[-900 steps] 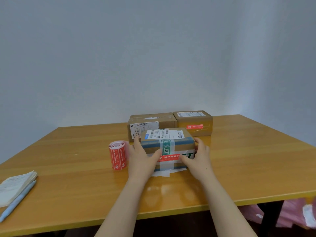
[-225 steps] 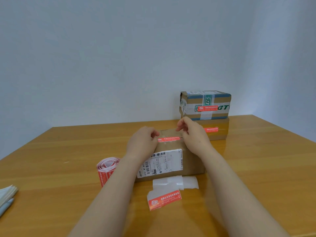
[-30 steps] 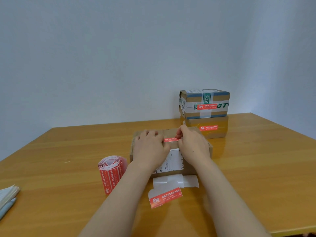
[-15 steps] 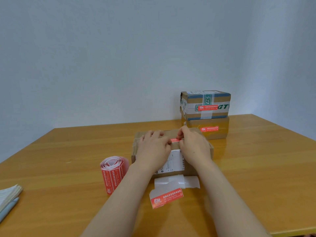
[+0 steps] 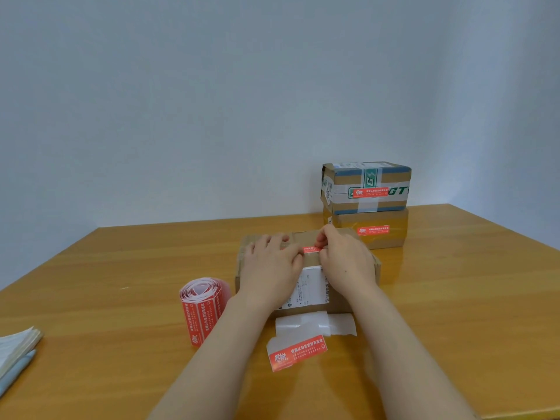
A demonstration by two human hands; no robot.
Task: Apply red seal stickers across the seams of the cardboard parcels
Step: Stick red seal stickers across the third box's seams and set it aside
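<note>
Looks like the left hand (image 5: 272, 268) and right hand (image 5: 345, 262) cover most of the red sticker (image 5: 310, 249) on the parcel (image 5: 303, 236); at 8 o'clock the notebook (image 5: 15, 347) and pen (image 5: 18, 371) get cropped by the edge.

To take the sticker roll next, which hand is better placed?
Probably the left hand: the sticker roll stands just left of it, while the right hand pinches the red sticker on the parcel.

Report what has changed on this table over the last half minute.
The taped parcel went from the front to the back right, onto the plain parcel. The labelled parcel came forward; the left hand lies flat on it, the right hand pinches a red seal sticker on its top. A loose sticker now lies in front. The sticker roll and notebook stayed left.
</note>
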